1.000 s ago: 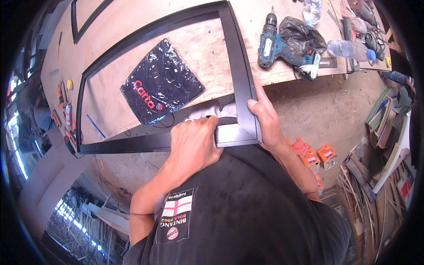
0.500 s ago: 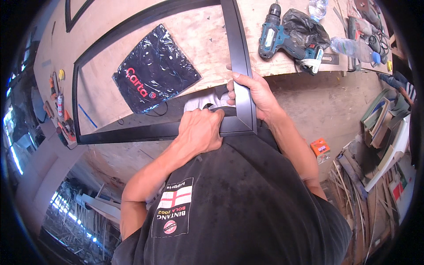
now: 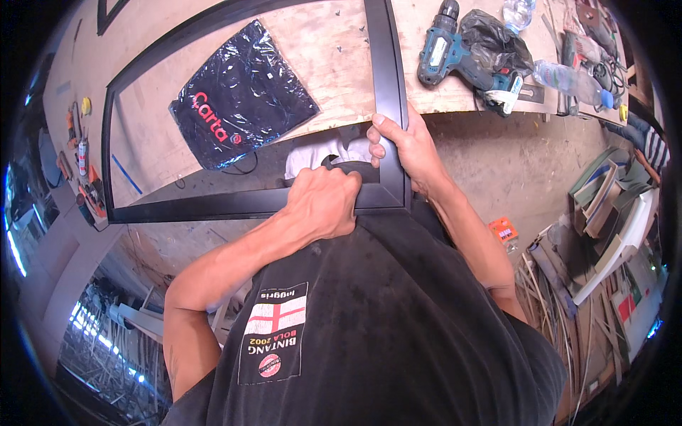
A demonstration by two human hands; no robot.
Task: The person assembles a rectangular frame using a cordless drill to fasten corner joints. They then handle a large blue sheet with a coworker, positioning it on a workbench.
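A large black frame (image 3: 245, 201) with mitred corners reaches from the workbench to my body, its near right corner against my dark shirt. My left hand (image 3: 324, 201) is closed round the near rail, just left of that corner. On the right-hand rail, a little above the corner, my right hand (image 3: 405, 150) grips with the thumb on top and the fingertips round the inner edge. Inside the frame's outline lies a dark packet (image 3: 241, 99) in clear, shiny plastic, resting on the bench.
On the bench (image 3: 341, 67) at the right lie a blue-black cordless drill (image 3: 444, 53), a crumpled black bag (image 3: 495, 44), and a clear plastic bottle (image 3: 568, 79). Hand tools (image 3: 84, 160) line the left edge. An orange box (image 3: 504, 230) and wood offcuts (image 3: 568, 298) lie on the floor.
The view has shifted slightly, and the frame's left end sits a little further left and higher. My left elbow has swung outward. Both hands keep their grip on the frame.
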